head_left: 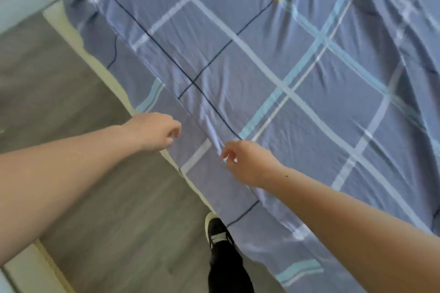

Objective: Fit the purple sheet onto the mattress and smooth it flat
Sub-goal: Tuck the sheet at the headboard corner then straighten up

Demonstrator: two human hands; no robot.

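The purple checked sheet (273, 59) covers the top of the mattress and hangs down its near side. The cream mattress edge (71, 31) shows below the sheet's hem on the left. My left hand (154, 132) hovers beside the hanging side of the sheet, fingers loosely curled, holding nothing that I can see. My right hand (245, 162) is over the mattress's top edge, fingers loosely bent near a fold of the sheet; whether they touch the cloth is unclear. Wrinkles run across the sheet at the right and around the far corner.
Grey wood-look floor (47, 83) lies left of the bed. My black shoe and trouser leg (219, 238) stand close against the bed's side. A pale strip of skirting or furniture (35, 266) sits at the bottom left.
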